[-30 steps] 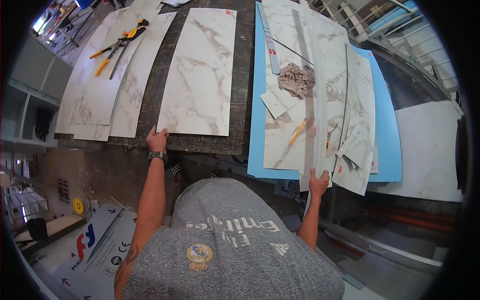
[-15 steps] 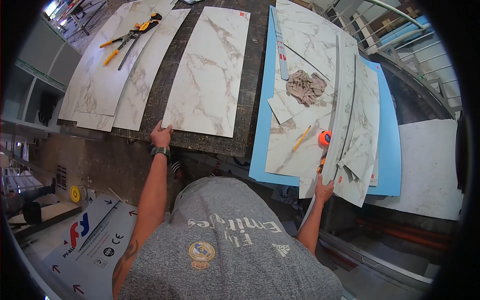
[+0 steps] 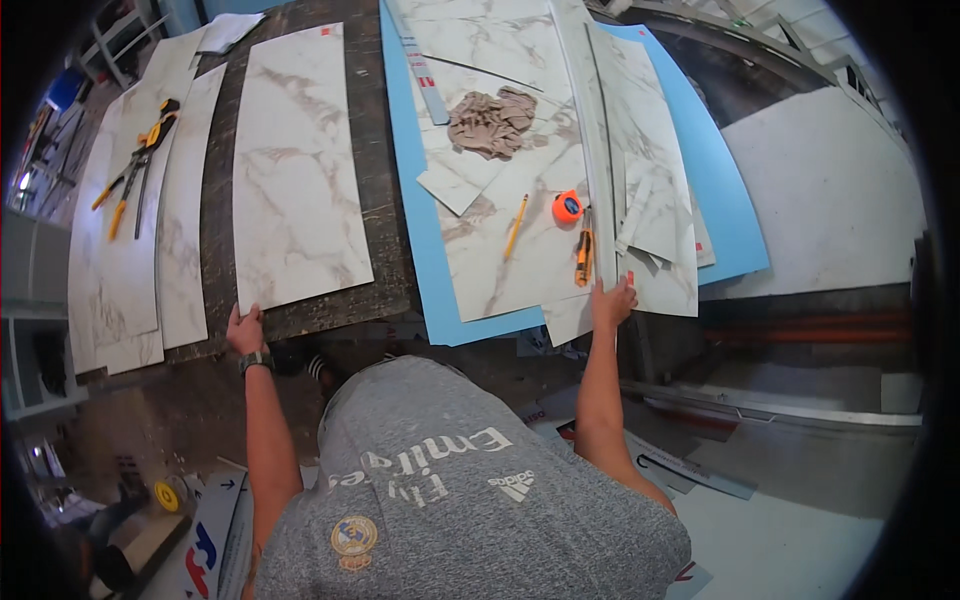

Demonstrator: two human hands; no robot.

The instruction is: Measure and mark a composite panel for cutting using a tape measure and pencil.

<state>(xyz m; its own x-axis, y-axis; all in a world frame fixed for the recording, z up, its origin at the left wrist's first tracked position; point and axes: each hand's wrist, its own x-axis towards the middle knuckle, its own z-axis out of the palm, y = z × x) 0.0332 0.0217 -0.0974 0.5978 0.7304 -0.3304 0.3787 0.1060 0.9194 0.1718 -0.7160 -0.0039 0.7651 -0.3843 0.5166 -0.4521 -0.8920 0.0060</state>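
My left hand (image 3: 244, 329) grips the near left corner of a long white marble-look panel (image 3: 297, 170) lying on the dark table (image 3: 383, 150). My right hand (image 3: 612, 303) rests on the near end of a long narrow metal straightedge (image 3: 597, 140) that lies over several marble panels (image 3: 500, 250) on a blue sheet (image 3: 415, 250). Just beyond that hand lie an orange and black utility knife (image 3: 582, 257), an orange tape measure (image 3: 567, 207) and a yellow pencil (image 3: 515, 227).
A crumpled brown cloth (image 3: 491, 122) sits on the panels farther out. More marble strips (image 3: 150, 240) lie at the left with yellow-handled snips (image 3: 135, 170) on them. A large white board (image 3: 820, 200) is on the right. Printed boards (image 3: 210, 530) lie on the floor.
The view has shifted so the table sits lower and closer. My right hand moved up onto the straightedge end; the knife and tape measure came into sight. My left hand stays on the panel corner.
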